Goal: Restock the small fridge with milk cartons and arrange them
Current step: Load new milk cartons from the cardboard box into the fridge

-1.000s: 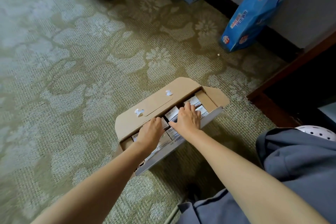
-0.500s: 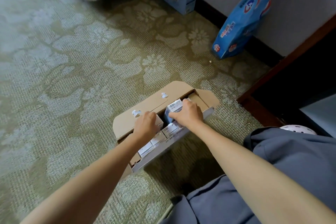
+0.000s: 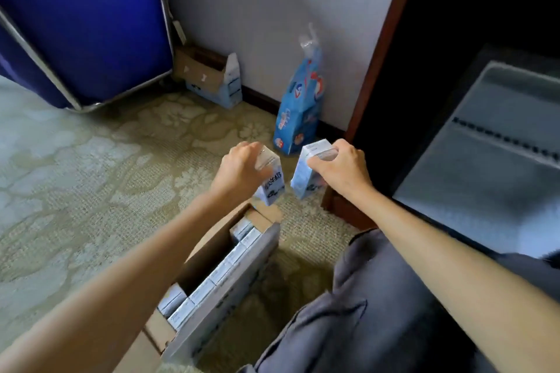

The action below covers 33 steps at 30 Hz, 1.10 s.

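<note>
Patterned carpet (image 3: pixel 91 160), open case (image 3: pixel 212 275) below — left hand (image 3: pixel 239 171) gripping one carton (image 3: pixel 271 179), right hand (image 3: pixel 342 168) another carton (image 3: pixel 306 179).

Hidden / cut off / unreadable

Carton print (image 3: pixel 272 186) too blurred to read. Left hand (image 3: pixel 239 171) covers its carton's top; right hand (image 3: pixel 341 168) covers part of the other carton (image 3: pixel 304 179). Forearm hides part of the cardboard box (image 3: pixel 212 306). Blue cart (image 3: pixel 81 24) runs off the frame's top and left edges.

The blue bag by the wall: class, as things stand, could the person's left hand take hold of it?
Probably not yet. The left hand is already shut on a milk carton, though only bare carpet lies between it and the blue bag.
</note>
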Motion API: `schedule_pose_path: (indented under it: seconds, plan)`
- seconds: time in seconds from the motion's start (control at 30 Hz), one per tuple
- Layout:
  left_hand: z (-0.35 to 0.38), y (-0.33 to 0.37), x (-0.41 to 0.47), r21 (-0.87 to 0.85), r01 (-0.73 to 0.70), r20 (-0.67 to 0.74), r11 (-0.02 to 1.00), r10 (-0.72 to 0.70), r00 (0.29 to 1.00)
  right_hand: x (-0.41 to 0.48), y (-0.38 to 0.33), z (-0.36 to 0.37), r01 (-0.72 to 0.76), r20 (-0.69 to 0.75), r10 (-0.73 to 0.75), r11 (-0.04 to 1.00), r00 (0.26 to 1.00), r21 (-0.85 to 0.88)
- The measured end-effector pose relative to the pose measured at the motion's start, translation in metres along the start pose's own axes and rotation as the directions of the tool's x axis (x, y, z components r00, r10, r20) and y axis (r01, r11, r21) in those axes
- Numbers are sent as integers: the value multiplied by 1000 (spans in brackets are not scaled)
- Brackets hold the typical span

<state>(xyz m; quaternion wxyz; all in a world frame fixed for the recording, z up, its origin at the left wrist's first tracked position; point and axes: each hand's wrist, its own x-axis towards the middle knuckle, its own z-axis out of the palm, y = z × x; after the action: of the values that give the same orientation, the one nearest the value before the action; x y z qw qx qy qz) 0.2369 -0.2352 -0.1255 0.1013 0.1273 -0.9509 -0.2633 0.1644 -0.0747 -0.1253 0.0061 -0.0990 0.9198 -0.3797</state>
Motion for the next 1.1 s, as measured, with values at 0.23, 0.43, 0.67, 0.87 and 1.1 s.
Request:
schedule_pose_path:
  seconds: [0.23,0.43,0.67,0.87,1.1]
  plan:
    - [26,130,44,-61,-300,36,952,302,953,12,60,-117,-65,-267,86,994,960,87]
    - [76,228,69,-90,-499,64,862,505,861,20,125,-186,-107,-445,128,992,886,70]
    - [144,301,111,25,-713,18,701,713,701,41,187,-229,-153,-575,173,985,799,84]
    - [203,322,157,100,-799,-10,593,803,596,74,226,-239,-162,-640,179,983,748,85]
    - [245,328,190,71,-833,-8,548,836,549,110,251,-230,-116,-659,155,988,736,102]
